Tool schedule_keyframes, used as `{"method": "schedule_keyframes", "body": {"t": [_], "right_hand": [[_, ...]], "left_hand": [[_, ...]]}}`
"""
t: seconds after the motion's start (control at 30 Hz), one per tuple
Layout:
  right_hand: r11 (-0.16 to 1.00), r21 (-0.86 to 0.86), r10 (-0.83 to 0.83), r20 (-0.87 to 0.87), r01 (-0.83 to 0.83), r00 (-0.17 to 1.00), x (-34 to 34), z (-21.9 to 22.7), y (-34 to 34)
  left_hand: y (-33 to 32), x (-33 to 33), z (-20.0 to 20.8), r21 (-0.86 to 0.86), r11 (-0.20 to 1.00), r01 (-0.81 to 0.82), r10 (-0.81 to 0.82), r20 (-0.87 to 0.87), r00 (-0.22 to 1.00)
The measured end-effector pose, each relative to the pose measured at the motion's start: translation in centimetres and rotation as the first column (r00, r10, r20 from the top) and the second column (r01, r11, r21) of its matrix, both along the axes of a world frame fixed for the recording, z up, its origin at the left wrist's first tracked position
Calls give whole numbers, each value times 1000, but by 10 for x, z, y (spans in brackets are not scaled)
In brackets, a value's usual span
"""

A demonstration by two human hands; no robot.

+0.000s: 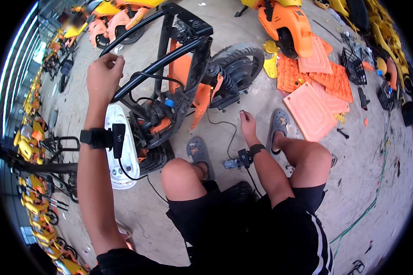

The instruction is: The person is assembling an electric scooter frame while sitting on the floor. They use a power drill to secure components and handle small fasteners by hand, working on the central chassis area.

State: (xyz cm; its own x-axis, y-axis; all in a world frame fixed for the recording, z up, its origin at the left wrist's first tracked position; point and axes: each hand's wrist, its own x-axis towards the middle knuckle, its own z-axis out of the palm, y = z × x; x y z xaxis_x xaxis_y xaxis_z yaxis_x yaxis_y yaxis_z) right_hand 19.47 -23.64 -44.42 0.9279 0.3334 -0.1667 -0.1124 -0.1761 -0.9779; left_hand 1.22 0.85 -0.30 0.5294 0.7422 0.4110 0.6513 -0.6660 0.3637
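Note:
A stripped electric scooter with a black tubular frame (163, 58) stands in front of me, its rear wheel (237, 64) pointing right. My left hand (104, 77) is closed at the left end of the frame, where a tube passes behind the curled fingers. My right hand (248, 126) hovers above the floor between my feet, fingers curled in a pinch; whatever they hold, if anything, cannot be made out. Beneath my right wrist lies a small grey metal box (232, 163), and a thin black cable (234, 137) runs near it toward the scooter. Each wrist wears a strapped black device.
A white plastic tray (132, 176) with small parts lies beside my left forearm. Orange panels (310, 112) are piled at right, near a black basket (353, 65). A green hose (374, 201) crosses the floor. Yellow scooters (34, 197) line the left side.

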Motion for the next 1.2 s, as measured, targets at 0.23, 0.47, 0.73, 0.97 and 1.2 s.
{"method": "schedule_keyframes", "body": {"t": [0.23,0.47,0.73,0.97,1.2], "right_hand": [[981,193,6,-56,5,998,22,1,1],[987,128,85,72,-93,994,40,17,6],[994,-42,110,196,-104,974,40,38,9],[993,23,113,191,-119,975,48,26,8],[973,214,98,-56,-84,994,48,12,11]], "left_hand": [[2,0,-2,11,998,66,-66,4,998],[4,-6,0,12,999,46,-46,23,999],[2,-8,-2,-20,999,27,-26,33,999],[-1,-3,1,-39,999,30,-29,29,999],[3,-7,-3,-41,999,4,-6,-35,999]]}}
